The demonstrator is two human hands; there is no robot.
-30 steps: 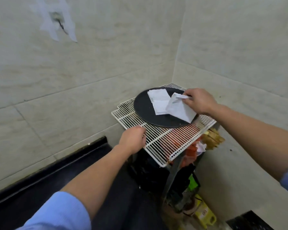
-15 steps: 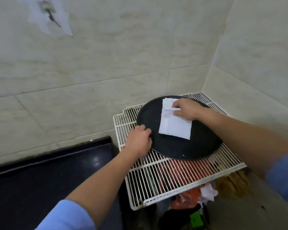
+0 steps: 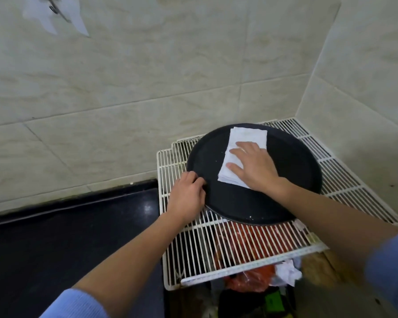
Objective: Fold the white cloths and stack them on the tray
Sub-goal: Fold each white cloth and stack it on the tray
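Nearest, on the wire rack (image 3: 193, 249), the left grip (image 3: 187, 196) is curled round the rim of the black tray (image 3: 292, 175), apparently to steady it. Beyond, the right grip (image 3: 255, 168), fingers straight and apart, presses the folded white cloths (image 3: 246, 135) flat at tray centre, evidently squaring the stack.

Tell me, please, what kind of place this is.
Probably a back corner of a kitchen or service area. The walls are covered with large pale tiles, a round black tray with folded white cloths sits on a white wire rack, and a glossy black counter runs beside it.
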